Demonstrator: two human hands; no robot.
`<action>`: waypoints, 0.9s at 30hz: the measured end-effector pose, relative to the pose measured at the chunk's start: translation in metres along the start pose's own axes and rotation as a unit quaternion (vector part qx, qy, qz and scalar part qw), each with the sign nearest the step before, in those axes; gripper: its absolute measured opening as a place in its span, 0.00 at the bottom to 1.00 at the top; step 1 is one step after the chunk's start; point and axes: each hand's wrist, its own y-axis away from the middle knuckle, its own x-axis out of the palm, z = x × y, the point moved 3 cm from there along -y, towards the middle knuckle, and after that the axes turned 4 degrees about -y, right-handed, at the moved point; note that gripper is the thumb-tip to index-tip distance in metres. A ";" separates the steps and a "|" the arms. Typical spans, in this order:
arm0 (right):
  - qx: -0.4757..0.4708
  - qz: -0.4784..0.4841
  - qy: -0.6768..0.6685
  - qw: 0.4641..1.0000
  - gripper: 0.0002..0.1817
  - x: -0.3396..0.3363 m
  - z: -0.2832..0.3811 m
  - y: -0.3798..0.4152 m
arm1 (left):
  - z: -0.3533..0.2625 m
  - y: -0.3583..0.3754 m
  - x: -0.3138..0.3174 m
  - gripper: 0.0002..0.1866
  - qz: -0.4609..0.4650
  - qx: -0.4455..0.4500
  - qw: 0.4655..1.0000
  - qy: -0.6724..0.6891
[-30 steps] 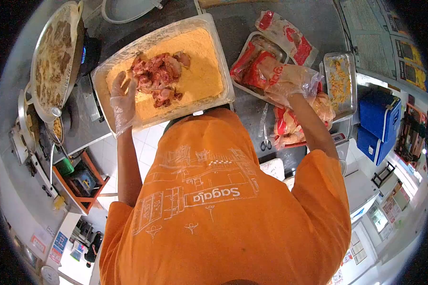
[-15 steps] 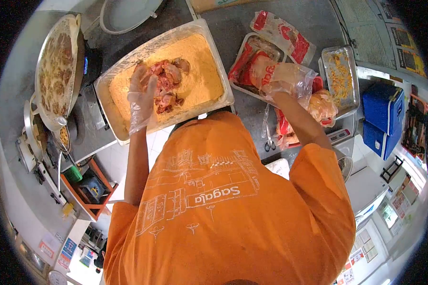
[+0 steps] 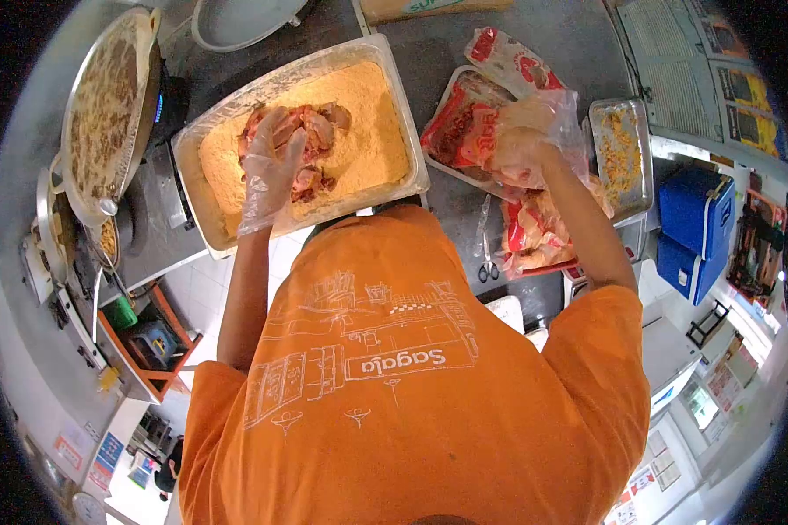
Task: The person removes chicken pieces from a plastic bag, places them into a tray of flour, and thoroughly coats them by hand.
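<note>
My left hand (image 3: 273, 166), in a clear plastic glove, has its fingers spread at the left side of several raw meat pieces (image 3: 315, 131). The meat lies in a heap on the orange-yellow breading powder (image 3: 372, 96) in a large pale tub (image 3: 416, 175). Off to the right, my right hand (image 3: 524, 140), also in a loose clear glove, is over a tray (image 3: 442, 105) with dark red contents and a red-printed plastic bag (image 3: 481, 131). Its fingers are partly masked by plastic, and I cannot tell whether they grip the bag. Below that forearm sits another red-and-clear pack of pale raw meat (image 3: 534, 236).
A wide pan of bubbling oil (image 3: 105, 114) stands over a blue flame at left. Scissors (image 3: 488, 269) lie near the counter's front edge. At right are a metal tray with yellow crumbs (image 3: 622, 162) and blue cool boxes (image 3: 696, 223). A printed plastic wrapper (image 3: 508, 61) lies behind.
My left hand has shifted right, onto the edge of the meat heap. My right hand has drawn back rightward from the middle of the tray, uncovering more of its dark red contents.
</note>
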 end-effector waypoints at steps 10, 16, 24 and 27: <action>-0.132 -0.059 -0.376 0.915 0.23 -0.084 -0.024 0.034 | 0.006 0.020 -0.016 0.28 -0.016 -0.050 0.997 0.052; -0.039 -0.154 -0.839 0.520 0.33 -0.050 -0.004 0.015 | 0.022 0.023 -0.021 0.30 -0.009 -0.075 0.995 0.062; -0.050 -0.224 -0.811 0.538 0.20 -0.047 0.185 -0.078 | 0.007 0.026 0.016 0.26 0.136 -0.242 0.881 0.384; -0.024 -0.213 -0.830 0.515 0.16 -0.041 0.240 -0.098 | 0.006 0.026 0.026 0.27 0.133 -0.339 0.756 0.544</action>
